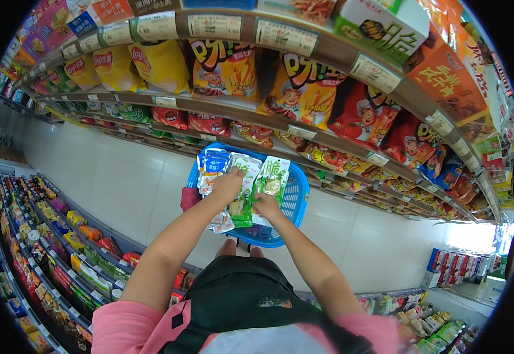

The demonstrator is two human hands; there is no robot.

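Note:
A blue plastic basket (295,200) is in front of me, with several snack packets in it. Over the middle of the basket, my left hand (227,184) has its fingers closed at a green-and-white snack packet (246,163). My right hand (267,206) pinches the edge of another green-and-white packet (242,217), lower in the basket. Just beyond the right hand lies a similar packet (273,177) with a pale round picture on it. Blue-and-white packets (213,164) lie at the basket's left side, partly covered by my left hand and forearm.
Ahead runs a tall shelf (177,26) of snacks, with yellow chip bags (161,66) and red bags (363,115). Behind me to the left is another packed shelf (62,248). Pale floor tiles (121,159) lie between. A dark red thing (190,198) touches the basket's left rim.

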